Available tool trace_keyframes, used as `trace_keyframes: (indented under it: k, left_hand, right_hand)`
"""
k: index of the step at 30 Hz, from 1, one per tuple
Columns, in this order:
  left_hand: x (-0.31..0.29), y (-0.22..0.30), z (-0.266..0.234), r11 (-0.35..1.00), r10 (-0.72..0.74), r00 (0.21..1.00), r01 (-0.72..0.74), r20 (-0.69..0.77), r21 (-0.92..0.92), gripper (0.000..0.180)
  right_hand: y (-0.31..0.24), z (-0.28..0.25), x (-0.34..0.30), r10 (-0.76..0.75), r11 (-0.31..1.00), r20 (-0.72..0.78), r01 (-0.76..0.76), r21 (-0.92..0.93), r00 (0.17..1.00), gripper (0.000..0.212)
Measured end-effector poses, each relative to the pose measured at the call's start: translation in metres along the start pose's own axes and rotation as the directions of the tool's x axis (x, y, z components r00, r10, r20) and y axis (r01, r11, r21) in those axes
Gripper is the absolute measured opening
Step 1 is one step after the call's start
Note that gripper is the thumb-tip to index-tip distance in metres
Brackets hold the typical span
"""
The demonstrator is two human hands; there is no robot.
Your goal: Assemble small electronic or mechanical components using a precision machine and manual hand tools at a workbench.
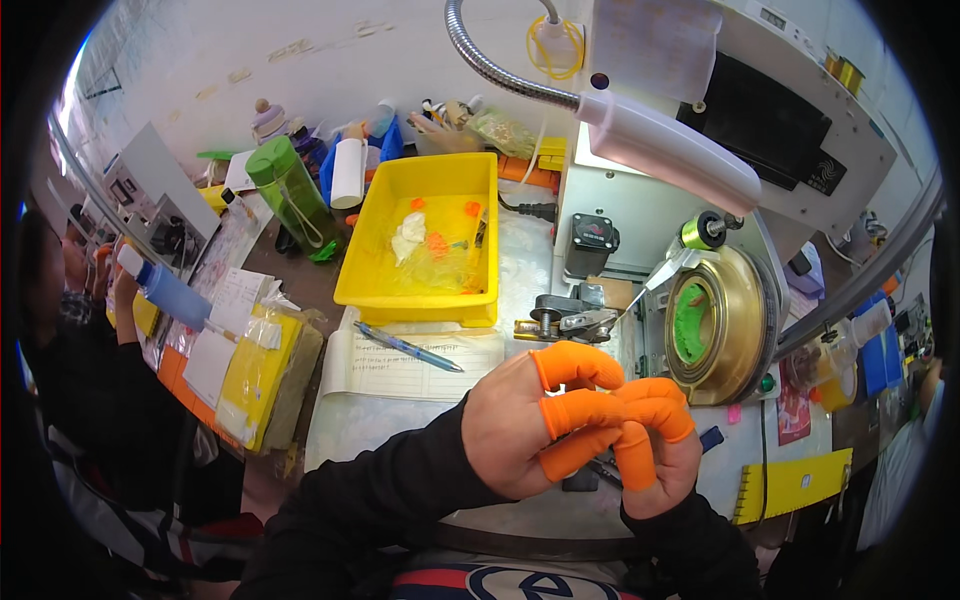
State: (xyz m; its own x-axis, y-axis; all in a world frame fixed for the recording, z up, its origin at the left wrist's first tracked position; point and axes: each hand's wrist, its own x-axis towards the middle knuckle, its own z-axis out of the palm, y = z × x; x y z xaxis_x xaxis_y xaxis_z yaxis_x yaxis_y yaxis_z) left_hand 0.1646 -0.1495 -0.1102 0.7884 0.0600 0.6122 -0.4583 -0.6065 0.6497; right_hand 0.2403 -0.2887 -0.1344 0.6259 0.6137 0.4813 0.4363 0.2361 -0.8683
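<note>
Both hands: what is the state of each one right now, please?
Left hand: curled inward; whether it holds something small cannot be told.
Right hand: curled, close to the left hand; any held thing cannot be made out.

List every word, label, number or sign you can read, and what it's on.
Ruled sheet: handwriting, too small to read.
Black block: pale print, too blurred to read.
Dark panel: white swirl sign, no words legible.
Yellow board: small label, too small to read.
Cloth at lower edge: emblem, cut off.
</note>
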Motion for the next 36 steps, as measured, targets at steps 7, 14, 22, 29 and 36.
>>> trace_keyframes:
  k: [7,14,22,29,36]
  left_hand:
    - [-0.012,0.008,0.007,0.811,-0.321,0.919,0.391,0.228,-0.436,0.037]
    - [-0.024,0.005,0.036,0.603,-0.315,0.896,0.444,0.313,-0.662,0.03]
    - [-0.007,0.013,0.001,0.804,-0.376,0.873,0.474,0.31,-0.359,0.044]
    - [-0.018,0.007,0.029,0.535,-0.417,0.838,0.539,0.352,-0.65,0.027]
    - [-0.018,0.008,0.028,0.512,-0.401,0.815,0.579,0.419,-0.635,0.035]
  right_hand:
    - [-0.004,0.001,0.0,-0.125,0.99,-0.089,0.119,-0.072,0.988,0.013]
    - [-0.001,0.005,-0.008,-0.17,0.982,-0.111,0.178,0.066,0.979,0.013]
    - [0.004,-0.003,-0.007,-0.083,0.995,-0.09,0.078,-0.055,0.992,0.021]
    - [0.002,-0.001,-0.01,-0.162,0.979,-0.099,0.148,-0.139,0.982,0.026]
    - [0.005,0.004,-0.007,-0.255,0.956,-0.103,0.235,-0.173,0.961,0.022]
